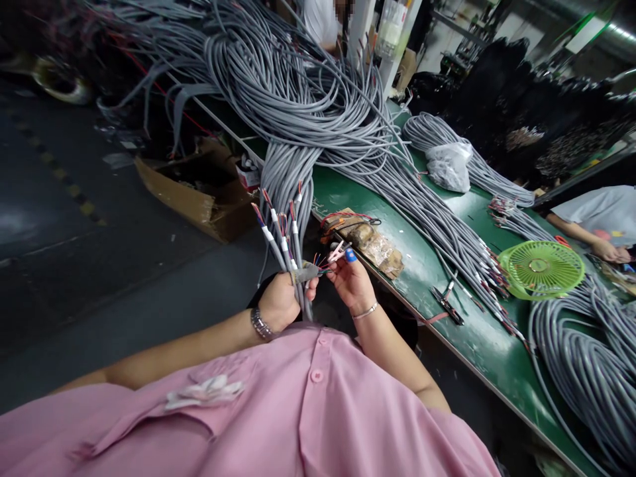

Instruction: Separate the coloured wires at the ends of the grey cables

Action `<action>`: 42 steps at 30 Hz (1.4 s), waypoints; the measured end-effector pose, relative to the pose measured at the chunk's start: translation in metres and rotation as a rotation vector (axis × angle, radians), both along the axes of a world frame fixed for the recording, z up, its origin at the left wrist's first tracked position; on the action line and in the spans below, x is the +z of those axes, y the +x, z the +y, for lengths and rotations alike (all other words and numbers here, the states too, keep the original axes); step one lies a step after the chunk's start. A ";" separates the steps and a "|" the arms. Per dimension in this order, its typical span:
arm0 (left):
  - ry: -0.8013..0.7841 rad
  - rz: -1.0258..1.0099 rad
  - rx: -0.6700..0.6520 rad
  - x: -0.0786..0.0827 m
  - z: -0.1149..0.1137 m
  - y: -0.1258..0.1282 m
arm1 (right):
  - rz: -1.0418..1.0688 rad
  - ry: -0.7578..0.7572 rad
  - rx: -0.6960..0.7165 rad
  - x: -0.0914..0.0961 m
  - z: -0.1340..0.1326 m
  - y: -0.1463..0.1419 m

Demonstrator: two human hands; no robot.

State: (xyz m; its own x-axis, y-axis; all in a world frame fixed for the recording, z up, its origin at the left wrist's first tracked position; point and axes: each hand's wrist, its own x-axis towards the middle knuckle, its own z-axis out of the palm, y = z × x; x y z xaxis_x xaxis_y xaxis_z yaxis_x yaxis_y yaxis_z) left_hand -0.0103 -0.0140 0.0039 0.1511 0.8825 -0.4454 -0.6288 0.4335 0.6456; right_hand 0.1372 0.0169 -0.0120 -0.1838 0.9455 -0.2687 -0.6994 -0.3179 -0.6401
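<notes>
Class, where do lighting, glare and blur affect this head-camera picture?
Head view: pale glare on the glossy green tabletop; dim, soft-looking dark grey floor at left; overbright white tube light at upper right; round grey cables in the bare left hand look comparatively sharp.

Dim floor (50,278) at left, pale glare on the green tabletop (348,192), upper-left corner seemingly blurry.

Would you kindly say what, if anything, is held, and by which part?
The left hand holds grey cables near their stripped ends; the right hand is at thin coloured wires, its hold unclear.
</notes>
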 end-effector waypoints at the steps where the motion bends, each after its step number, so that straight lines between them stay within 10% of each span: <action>1: 0.000 -0.007 0.002 0.000 0.001 0.001 | 0.005 0.000 0.000 -0.002 0.001 0.000; 26: 0.030 0.038 0.050 -0.015 0.005 0.011 | 0.027 -0.067 -0.066 -0.010 0.011 -0.009; 42: 0.149 0.218 -0.065 -0.031 -0.011 -0.001 | -0.664 0.132 0.537 0.018 -0.002 0.039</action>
State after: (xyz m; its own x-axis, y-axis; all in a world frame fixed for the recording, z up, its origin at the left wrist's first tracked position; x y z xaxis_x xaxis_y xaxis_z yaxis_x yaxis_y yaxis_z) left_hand -0.0111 -0.0246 -0.0276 0.1247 0.9322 -0.3398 -0.4415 0.3588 0.8224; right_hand 0.1757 0.0153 0.0057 -0.4585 0.8067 -0.3728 0.0560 -0.3924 -0.9181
